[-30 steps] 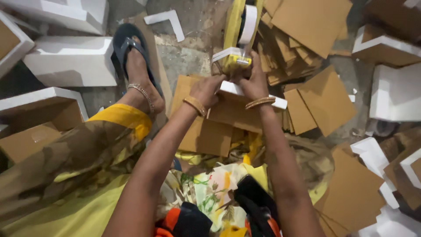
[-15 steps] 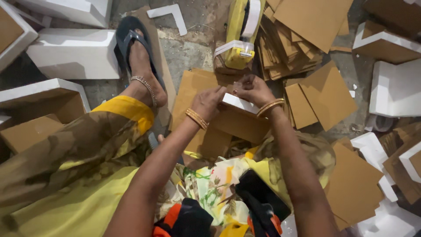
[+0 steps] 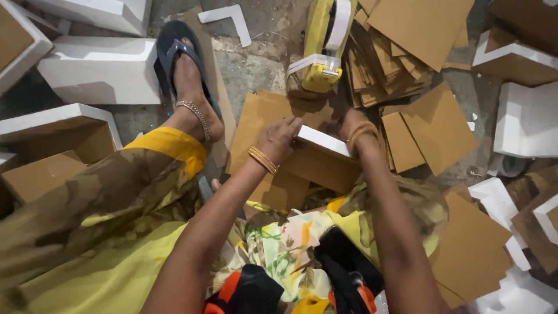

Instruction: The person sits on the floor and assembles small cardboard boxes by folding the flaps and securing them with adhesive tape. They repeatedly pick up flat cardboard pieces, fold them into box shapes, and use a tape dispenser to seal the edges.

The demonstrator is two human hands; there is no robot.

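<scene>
Between both knees (over cardboard), left hand [image 3: 281, 137] and right hand [image 3: 351, 123] grip box [image 3: 322, 156].

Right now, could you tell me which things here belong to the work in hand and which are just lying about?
In hand:
- white-edged cardboard box, held by left hand and right hand
- yellow tape dispenser, just beyond the hands

Lying about:
- loose cardboard squares
- finished white boxes
- white corner strip

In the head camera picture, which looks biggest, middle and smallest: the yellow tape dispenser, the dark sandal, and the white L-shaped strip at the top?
1. Dark sandal: looks largest, though the foot hides part of it.
2. Yellow tape dispenser: looks slightly smaller, but its top is cut off by the picture edge, so the order of these two is unsure.
3. White L-shaped strip: plainly smallest.
</scene>
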